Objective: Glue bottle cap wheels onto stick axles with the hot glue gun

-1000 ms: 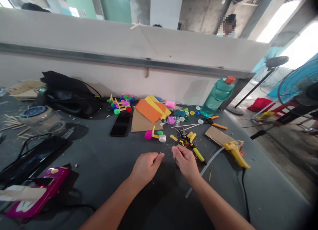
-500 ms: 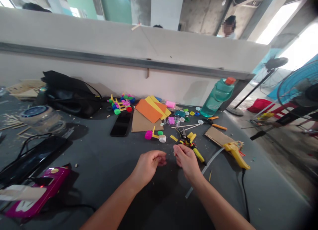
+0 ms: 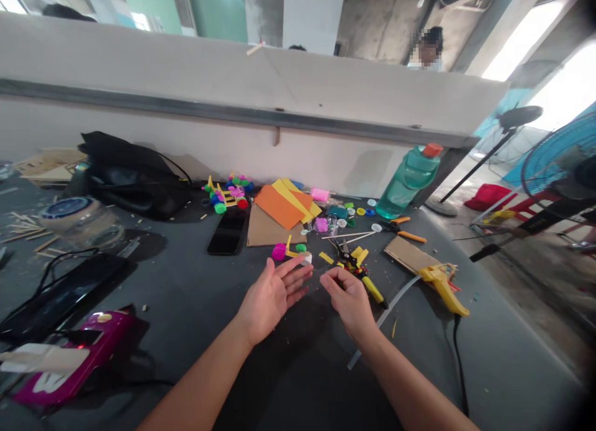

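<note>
My left hand (image 3: 272, 294) is turned palm up over the dark table, fingers spread, with nothing in it. Its fingertips overlap the view of a small toy car (image 3: 291, 252) with yellow sticks and pink, green and white cap wheels. To the right, my right hand (image 3: 347, 292) has thumb and fingertips pinched together; whatever is between them, if anything, is too small to make out. Just beyond it lie yellow-handled pliers (image 3: 371, 289) among yellow scraps (image 3: 359, 256). A yellow glue gun (image 3: 442, 287) with a clear glue stick (image 3: 395, 316) rests farther right.
Behind stand a green bottle (image 3: 407, 182), orange and yellow card sheets (image 3: 279, 206), bottle caps (image 3: 360, 212) and a phone (image 3: 228, 231). At left are a black bag (image 3: 133, 176), a jar (image 3: 79, 223) and a pink power strip (image 3: 97, 338). Orange-handled pliers (image 3: 410, 235) lie at right.
My left hand has opened from curled fingers and turned palm up, moving slightly left. My right hand stays pinched in nearly the same place.
</note>
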Demonstrator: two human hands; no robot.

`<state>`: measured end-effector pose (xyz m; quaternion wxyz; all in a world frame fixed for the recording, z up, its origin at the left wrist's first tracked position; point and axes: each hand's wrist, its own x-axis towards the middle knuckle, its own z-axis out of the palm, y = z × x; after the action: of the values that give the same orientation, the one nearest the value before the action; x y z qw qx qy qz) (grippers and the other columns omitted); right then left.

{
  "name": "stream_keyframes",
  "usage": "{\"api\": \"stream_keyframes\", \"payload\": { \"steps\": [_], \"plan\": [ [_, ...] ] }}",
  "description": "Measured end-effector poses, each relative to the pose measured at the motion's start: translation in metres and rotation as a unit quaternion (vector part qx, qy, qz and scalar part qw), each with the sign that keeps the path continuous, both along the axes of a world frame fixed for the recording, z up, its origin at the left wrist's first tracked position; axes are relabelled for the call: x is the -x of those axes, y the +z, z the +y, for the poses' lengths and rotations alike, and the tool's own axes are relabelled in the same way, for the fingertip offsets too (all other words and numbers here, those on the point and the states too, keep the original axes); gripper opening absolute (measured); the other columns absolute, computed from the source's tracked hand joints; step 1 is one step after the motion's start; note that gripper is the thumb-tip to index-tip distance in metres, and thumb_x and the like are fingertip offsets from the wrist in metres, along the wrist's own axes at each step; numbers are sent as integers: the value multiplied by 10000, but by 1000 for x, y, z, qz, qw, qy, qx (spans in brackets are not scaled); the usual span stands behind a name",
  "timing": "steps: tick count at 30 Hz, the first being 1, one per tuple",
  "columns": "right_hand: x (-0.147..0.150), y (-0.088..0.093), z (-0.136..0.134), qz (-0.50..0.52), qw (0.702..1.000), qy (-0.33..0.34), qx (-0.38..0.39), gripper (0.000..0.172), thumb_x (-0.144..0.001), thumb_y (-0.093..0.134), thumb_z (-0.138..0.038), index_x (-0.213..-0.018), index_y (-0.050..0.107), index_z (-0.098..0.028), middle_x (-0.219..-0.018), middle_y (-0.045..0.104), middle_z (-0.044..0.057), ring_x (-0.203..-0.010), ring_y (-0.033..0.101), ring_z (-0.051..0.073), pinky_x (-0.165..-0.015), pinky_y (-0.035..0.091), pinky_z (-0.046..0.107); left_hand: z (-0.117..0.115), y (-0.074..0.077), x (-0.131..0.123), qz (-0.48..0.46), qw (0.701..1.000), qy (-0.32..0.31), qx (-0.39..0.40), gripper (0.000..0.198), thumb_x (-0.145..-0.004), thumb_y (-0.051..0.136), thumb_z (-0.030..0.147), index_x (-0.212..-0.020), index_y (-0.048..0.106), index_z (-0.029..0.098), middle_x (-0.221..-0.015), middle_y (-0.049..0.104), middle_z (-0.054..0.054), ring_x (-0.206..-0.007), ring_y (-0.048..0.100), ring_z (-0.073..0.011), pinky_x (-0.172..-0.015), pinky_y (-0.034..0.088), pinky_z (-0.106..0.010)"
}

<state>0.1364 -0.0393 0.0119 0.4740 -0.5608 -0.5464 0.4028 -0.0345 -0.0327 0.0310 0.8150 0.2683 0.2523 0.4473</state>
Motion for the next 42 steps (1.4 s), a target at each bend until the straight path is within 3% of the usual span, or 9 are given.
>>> {"api": "stream_keyframes", "payload": {
  "steps": [4, 10, 14, 20, 25, 30, 35, 38, 42],
  "plan": [
    [4, 6, -5, -83, 996, 10, -37, 66, -752, 575, -235, -752, 608, -179, -592, 509, -32, -550, 449, 102, -538, 371, 211, 2, 1, 2, -84, 995, -28, 39, 652, -875, 238, 595, -1316, 433, 156, -1371, 441, -139, -1287, 365, -241, -1062, 263, -389],
    [11, 7, -14, -243, 957, 113, -116, 199, -742, 639, -262, -937, 670, -236, -646, 517, -19, -563, 460, 115, -553, 379, 227, 1, 4, 2, -112, 991, -12, 70, 642, -878, 251, 583, -1345, 378, 160, -1400, 405, -127, -1306, 332, -216, -1005, 339, -325],
    [12, 5, -12, -236, 951, 133, -150, 185, -839, 524, -224, -874, 703, -251, -698, 585, 16, -641, 531, 131, -601, 418, 234, 0, 8, 1, -114, 990, -7, 84, 623, -889, 240, 563, -1354, 360, 165, -1399, 409, -119, -1305, 333, -199, -977, 371, -306],
    [3, 8, -4, -157, 979, -5, -132, 187, -815, 560, -327, -721, 660, -200, -683, 632, 20, -628, 543, 148, -606, 421, 252, 2, 5, 2, -107, 992, 9, 73, 589, -895, 260, 544, -1332, 388, 170, -1375, 440, -121, -1293, 358, -210, -1016, 349, -368],
    [-14, 16, 1, -191, 968, -111, -119, 369, -795, 562, -414, -523, 460, -186, -503, 392, -43, -505, 379, 106, -514, 314, 225, 8, -5, 4, -109, 992, 22, 55, 583, -887, 284, 551, -1324, 404, 183, -1413, 388, -117, -1310, 330, -221, -1046, 303, -391],
    [-21, 15, 7, -174, 962, -164, -136, 220, -790, 570, -349, -648, 545, -183, -553, 383, -45, -527, 373, 102, -528, 317, 221, 12, -10, 6, -98, 993, 52, 49, 565, -895, 284, 531, -1336, 383, 192, -1427, 367, -108, -1326, 300, -209, -1044, 303, -384],
    [4, 7, -4, -190, 968, -5, -162, 144, -768, 600, -287, -876, 668, -219, -607, 469, -23, -549, 440, 119, -544, 386, 230, 5, -4, -1, -99, 993, 18, 55, 584, -885, 291, 546, -1334, 389, 185, -1389, 422, -117, -1304, 337, -216, -1031, 317, -376],
    [22, 6, -16, -222, 951, 120, -178, 329, -739, 660, -298, -1066, 650, -273, -740, 591, 12, -623, 511, 139, -593, 435, 244, -1, -2, -8, -92, 993, -12, 76, 606, -879, 282, 559, -1332, 402, 174, -1363, 454, -123, -1309, 330, -222, -1037, 301, -361],
    [33, 6, -23, -241, 944, 123, -186, 312, -758, 649, -270, -1070, 661, -262, -862, 647, 40, -703, 569, 158, -652, 465, 260, -7, -1, -14, -99, 988, -15, 114, 628, -876, 284, 567, -1347, 373, 163, -1359, 458, -128, -1300, 348, -226, -1050, 278, -358]
  ]
}}
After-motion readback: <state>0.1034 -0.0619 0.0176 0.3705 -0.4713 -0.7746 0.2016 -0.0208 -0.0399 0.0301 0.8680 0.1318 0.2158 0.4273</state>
